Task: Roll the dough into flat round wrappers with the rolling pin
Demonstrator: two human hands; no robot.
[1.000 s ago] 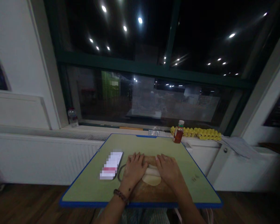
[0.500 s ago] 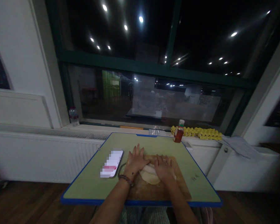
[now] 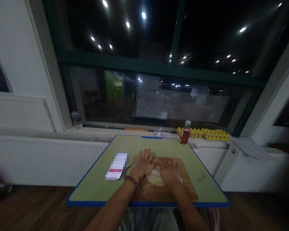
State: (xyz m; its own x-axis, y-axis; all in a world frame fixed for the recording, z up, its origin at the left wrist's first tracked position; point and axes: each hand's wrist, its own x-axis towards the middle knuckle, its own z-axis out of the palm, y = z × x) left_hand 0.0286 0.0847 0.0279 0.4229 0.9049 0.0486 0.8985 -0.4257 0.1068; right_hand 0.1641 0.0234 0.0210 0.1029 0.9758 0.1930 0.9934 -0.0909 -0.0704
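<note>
Beneath my hands, a flat round of pale dough [image 3: 155, 180] lies on a wooden board [image 3: 162, 194]. A pale rolling pin [image 3: 155, 172] runs across the dough and shows between my hands, its ends mostly covered. My left hand [image 3: 144, 166] presses down on the pin's left part, fingers stretched forward and spread. Over the right part rests my right hand [image 3: 170, 172], palm down with its fingers reaching forward past the pin. Neither hand is wrapped round it. A beaded bracelet [image 3: 131, 180] circles my left wrist.
A phone with a lit screen [image 3: 117, 166] lies left of the board on the blue-edged green table [image 3: 86, 189]. A bottle of red-brown liquid [image 3: 185, 134] stands at the far right corner. Behind are yellow egg trays [image 3: 204, 133], a clear bottle [image 3: 76, 119] and a radiator [image 3: 50, 163].
My left hand has shifted a little to the right and tilted over the pin. My right hand's fingers look blurred and slightly more bent. The camera view has moved slightly.
</note>
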